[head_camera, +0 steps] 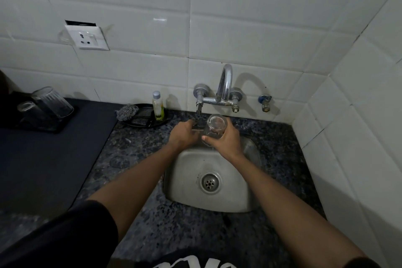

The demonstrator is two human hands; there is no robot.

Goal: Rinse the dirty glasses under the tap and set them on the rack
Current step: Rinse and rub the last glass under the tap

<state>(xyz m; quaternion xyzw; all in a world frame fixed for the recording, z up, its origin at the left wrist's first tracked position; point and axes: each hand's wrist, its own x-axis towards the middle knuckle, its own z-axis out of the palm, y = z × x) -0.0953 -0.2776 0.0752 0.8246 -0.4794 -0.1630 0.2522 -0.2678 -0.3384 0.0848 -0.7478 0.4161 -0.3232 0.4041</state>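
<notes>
Wet glass at the tap, one hand on the lever: a slip is the main risk.

The right hand wraps its fingers and thumb round a clear glass, held tilted over the sink just below the tap, at about 12 o'clock from the drain. The left hand, at 9 o'clock of the glass, reaches to the tap's dark lever; its fingers are curled there, though whether they grip it is unclear. Smooth wet glass could slide from the single-handed hold and strike the steel basin, or knock the spout. The rack with two glasses lies well apart on the bench, at 10 o'clock.
</notes>
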